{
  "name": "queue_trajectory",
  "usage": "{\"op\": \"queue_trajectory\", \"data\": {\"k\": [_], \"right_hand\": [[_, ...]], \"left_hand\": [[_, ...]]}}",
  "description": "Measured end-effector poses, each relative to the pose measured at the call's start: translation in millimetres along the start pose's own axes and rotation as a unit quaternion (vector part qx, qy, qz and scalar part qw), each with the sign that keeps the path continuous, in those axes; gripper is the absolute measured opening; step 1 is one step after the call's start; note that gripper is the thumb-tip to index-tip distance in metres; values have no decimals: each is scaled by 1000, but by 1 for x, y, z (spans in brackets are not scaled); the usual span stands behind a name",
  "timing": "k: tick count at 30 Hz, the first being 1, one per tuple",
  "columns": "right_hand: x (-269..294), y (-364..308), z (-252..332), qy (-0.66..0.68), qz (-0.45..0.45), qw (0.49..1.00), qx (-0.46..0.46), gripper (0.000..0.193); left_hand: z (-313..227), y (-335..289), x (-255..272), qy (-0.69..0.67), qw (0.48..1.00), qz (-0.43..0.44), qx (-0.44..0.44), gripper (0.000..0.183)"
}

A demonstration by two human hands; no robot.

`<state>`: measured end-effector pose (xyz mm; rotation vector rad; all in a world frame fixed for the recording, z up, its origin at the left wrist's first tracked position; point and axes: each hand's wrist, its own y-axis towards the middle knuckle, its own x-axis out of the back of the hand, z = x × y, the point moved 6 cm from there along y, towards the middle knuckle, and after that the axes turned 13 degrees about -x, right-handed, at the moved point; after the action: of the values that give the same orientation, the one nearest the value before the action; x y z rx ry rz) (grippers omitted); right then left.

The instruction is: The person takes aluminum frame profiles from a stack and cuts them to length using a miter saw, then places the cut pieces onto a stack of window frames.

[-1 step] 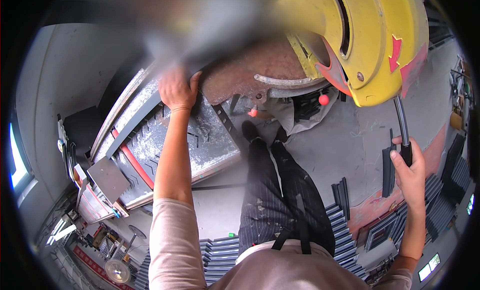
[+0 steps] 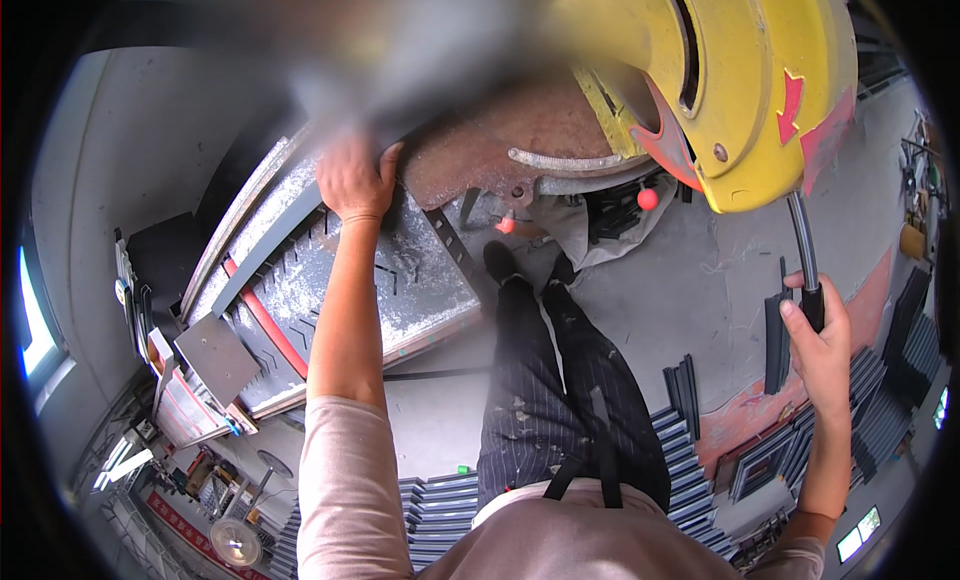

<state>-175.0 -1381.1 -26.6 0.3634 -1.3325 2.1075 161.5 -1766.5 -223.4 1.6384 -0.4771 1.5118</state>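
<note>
My left hand (image 2: 355, 180) presses down over a long grey profile strip (image 2: 265, 252) on the paint-worn saw table. Its thumb stands off to the right, and blur hides the fingertips. At the right, my right hand (image 2: 822, 350) is wrapped round the black grip of a bent metal handle (image 2: 800, 235). That handle comes out of the yellow guard (image 2: 750, 110) of a mitre saw. Below the guard sits the saw's rusty round base (image 2: 500, 145) with a curved scale (image 2: 570, 162). A large blur hides the top middle, the blade area included.
A red bar (image 2: 268, 320) and several thin offcuts lie on the table's left part. Red knobs (image 2: 647, 199) stick out under the saw, near a pale sack (image 2: 590, 242) of dark pieces. Stacked grey profiles (image 2: 450, 510) lie on the floor around my legs.
</note>
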Motion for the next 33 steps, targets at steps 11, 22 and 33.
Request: {"op": "queue_trajectory", "data": {"k": [11,22,33], "right_hand": [[-4,5,-4,-7,-13,1000,10,21],[-20,32,-28,9,-20,1000,16,15],[-23,44,-42,23,-20,999,-10,17]], "left_hand": [[0,1,-3,7,1000,22,6,47],[0,0,-4,34,999,27,3,48],[-4,1,-3,7,1000,18,4,48]]}}
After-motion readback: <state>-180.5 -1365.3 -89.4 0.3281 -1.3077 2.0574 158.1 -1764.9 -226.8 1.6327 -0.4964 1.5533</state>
